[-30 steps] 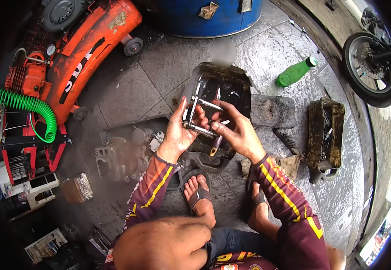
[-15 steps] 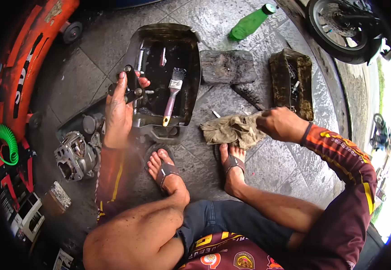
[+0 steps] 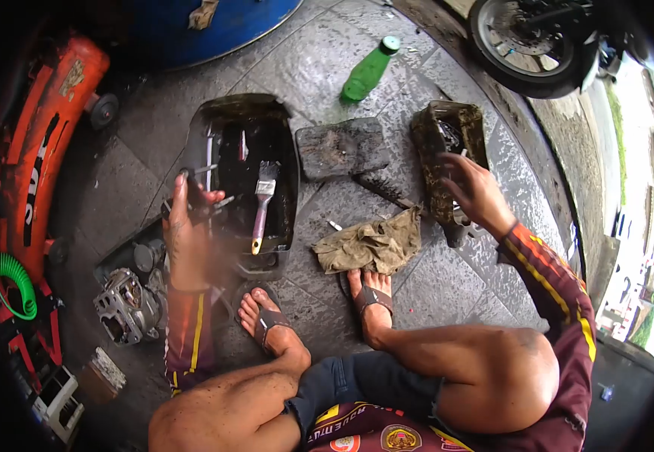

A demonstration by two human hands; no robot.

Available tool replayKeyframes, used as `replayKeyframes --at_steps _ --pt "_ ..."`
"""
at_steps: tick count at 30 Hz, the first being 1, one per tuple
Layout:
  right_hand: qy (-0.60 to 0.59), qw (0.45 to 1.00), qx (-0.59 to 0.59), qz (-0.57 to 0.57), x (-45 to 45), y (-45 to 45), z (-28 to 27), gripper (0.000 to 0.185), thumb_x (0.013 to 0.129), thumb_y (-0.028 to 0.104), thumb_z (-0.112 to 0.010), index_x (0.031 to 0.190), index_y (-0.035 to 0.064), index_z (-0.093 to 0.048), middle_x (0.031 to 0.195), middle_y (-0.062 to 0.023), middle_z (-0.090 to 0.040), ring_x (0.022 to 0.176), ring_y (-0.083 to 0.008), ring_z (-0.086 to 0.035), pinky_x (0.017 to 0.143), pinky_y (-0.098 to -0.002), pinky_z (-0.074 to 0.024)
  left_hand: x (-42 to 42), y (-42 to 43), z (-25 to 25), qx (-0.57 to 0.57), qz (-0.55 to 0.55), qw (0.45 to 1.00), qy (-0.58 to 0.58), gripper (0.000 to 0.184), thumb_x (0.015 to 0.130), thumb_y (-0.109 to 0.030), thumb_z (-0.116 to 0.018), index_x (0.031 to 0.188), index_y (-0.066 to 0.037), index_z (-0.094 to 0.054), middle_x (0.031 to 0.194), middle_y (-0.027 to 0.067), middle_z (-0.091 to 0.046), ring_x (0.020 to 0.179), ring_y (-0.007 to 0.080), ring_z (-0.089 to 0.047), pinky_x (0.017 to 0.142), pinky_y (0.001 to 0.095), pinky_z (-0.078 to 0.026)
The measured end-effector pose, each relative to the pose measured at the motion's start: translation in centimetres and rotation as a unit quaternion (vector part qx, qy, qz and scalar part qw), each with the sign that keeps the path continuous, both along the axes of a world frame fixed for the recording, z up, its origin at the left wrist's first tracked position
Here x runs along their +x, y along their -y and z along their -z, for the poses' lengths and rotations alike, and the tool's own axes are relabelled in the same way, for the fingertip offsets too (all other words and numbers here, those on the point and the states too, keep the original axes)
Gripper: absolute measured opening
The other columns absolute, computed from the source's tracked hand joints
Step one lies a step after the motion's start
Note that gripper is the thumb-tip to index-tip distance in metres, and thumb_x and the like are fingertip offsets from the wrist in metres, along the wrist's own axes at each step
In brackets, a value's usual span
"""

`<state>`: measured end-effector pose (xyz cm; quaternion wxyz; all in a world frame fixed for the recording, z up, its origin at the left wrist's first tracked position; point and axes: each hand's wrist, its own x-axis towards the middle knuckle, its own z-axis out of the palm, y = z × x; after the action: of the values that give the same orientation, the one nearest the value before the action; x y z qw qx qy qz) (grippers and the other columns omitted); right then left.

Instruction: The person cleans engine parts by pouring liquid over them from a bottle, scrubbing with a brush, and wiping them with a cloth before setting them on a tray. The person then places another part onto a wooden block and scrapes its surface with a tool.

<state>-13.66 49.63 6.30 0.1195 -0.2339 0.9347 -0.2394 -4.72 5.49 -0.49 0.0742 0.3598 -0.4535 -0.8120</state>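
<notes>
My left hand [image 3: 188,245] is closed on a dark metal part with pin-like ends sticking out [image 3: 199,197], at the left edge of a black oily pan [image 3: 294,188]. The part is blurred and partly covered by my fingers. A paintbrush [image 3: 262,211] with a purple and yellow handle lies in the pan. My right hand [image 3: 483,197] is over the near end of a grimy open box [image 3: 425,151], fingers apart and a little blurred. Metal pieces show inside the box. A crumpled brown rag [image 3: 372,242] lies on the floor by my right foot.
A dark block [image 3: 343,148] and a green bottle [image 3: 370,71] are beyond the rag. An engine part [image 3: 125,305] sits at left, near an orange floor jack [image 3: 48,151]. A blue drum [image 3: 214,30] and a motorcycle wheel [image 3: 526,49] stand at the back.
My right hand has let go of the rag and moved forward to the box. The rag stays on the floor. My left hand still holds the dark part. The view has tilted up.
</notes>
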Motion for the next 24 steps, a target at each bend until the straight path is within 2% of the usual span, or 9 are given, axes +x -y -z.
replayKeyframes --at_steps 4,7,9,12,14,16,18,22,24 --pt "-0.093 0.987 -0.107 0.079 -7.9 4.7 9.3 0.073 0.08 0.033 -0.078 0.136 0.0017 -0.043 0.128 -0.0242 -0.054 0.122 -0.0378 -0.053 0.102 -0.0422 -0.0441 1.9 1.7 0.6 0.139 0.06 0.984 -0.097 0.033 0.096 -0.035 -0.062 0.106 -0.004 -0.062 0.096 0.0083 -0.067 0.094 0.0282 -0.067 0.094 0.0424 -0.053" --pt "-0.109 0.951 -0.225 0.179 -12.3 10.2 13.4 0.096 0.07 0.037 -0.085 0.142 -0.0006 -0.034 0.137 -0.0266 -0.047 0.129 -0.0398 -0.045 0.109 -0.0426 -0.0374 3.0 2.1 -0.5 0.124 0.124 0.976 -0.131 0.041 0.098 -0.034 -0.057 0.121 0.0 -0.055 0.111 0.0151 -0.063 0.114 0.0329 -0.06 0.107 0.0459 -0.044" --pt "-0.107 0.924 -0.281 0.236 -14.4 12.8 15.6 0.107 0.063 0.037 -0.088 0.144 -0.0004 -0.03 0.14 -0.026 -0.045 0.13 -0.0398 -0.045 0.11 -0.0418 -0.0369 3.4 2.0 -0.9 0.079 0.127 0.98 -0.127 0.044 0.098 -0.035 -0.057 0.124 0.0 -0.053 0.113 0.0164 -0.063 0.114 0.0339 -0.059 0.107 0.0465 -0.043" --pt "-0.095 0.924 -0.277 0.246 -16.2 13.8 16.9 0.105 0.062 0.036 -0.089 0.143 -0.0002 -0.033 0.137 -0.0256 -0.048 0.126 -0.0399 -0.048 0.107 -0.0412 -0.0396 3.4 1.3 -1.5 0.036 0.122 0.985 -0.114 0.059 0.097 -0.046 -0.055 0.129 0.004 -0.048 0.118 0.0209 -0.061 0.115 0.0358 -0.059 0.107 0.0465 -0.043" --pt "-0.085 0.928 -0.264 0.247 -17.4 13.6 17.3 0.081 0.062 0.034 -0.089 0.126 -0.0008 -0.052 0.117 -0.0258 -0.061 0.11 -0.0377 -0.06 0.094 -0.0423 -0.0476 2.8 0.5 -1.4 0.105 0.078 0.986 -0.102 0.073 0.096 -0.059 -0.048 0.128 0.007 -0.048 0.119 0.0231 -0.061 0.114 0.0375 -0.059 0.108 0.0475 -0.042" --pt "-0.096 0.938 -0.256 0.214 -17.1 13.4 14.6 0.07 0.068 0.032 -0.086 0.121 0.0 -0.054 0.104 -0.0242 -0.067 0.098 -0.0381 -0.066 0.086 -0.0421 -0.0516 1.8 0.2 -1.3 0.175 0.112 0.97 -0.128 0.084 0.093 -0.069 -0.04 0.126 0.007 -0.049 0.121 0.0251 -0.06 0.117 0.0397 -0.057 0.108 0.0483 -0.041" --pt "-0.07 0.961 -0.214 0.157 -16.6 13.2 10.4 0.068 0.072 0.032 -0.084 0.123 0.0016 -0.05 0.107 -0.0254 -0.066 0.101 -0.038 -0.065 0.086 -0.0416 -0.0514 0.6 -1.1 -2.7 0.17 0.091 0.976 -0.097 0.088 0.092 -0.073 -0.034 0.125 0.008 -0.049 0.125 0.0276 -0.058 0.121 0.0415 -0.055 0.109 0.0473 -0.04" --pt "-0.137 0.979 -0.032 -0.145 -12.9 11.5 0.5 0.066 0.071 0.029 -0.083 0.123 0.0042 -0.049 0.104 -0.0196 -0.063 0.103 -0.0388 -0.062 0.083 -0.0444 -0.0509 -1.0 -1.1 -0.3 0.092 0.128 0.98 -0.118 0.081 0.098 -0.066 -0.026 0.125 0.007 -0.049 0.125 0.0284 -0.059 0.121 0.0384 -0.057 0.109 0.0428 -0.041" --pt "-0.091 0.972 0.061 -0.207 -10.4 11.4 -4.6 0.063 0.07 0.027 -0.082 0.119 0.0057 -0.049 0.097 -0.0155 -0.061 0.099 -0.0372 -0.061 0.079 -0.0465 -0.0502 -1.7 -1.5 0.7 0.084 0.124 0.983 -0.105 0.073 0.102 -0.059 -0.024 0.123 0.005 -0.053 0.12 0.0251 -0.063 0.117 0.0324 -0.061 0.106 0.0407 -0.043"
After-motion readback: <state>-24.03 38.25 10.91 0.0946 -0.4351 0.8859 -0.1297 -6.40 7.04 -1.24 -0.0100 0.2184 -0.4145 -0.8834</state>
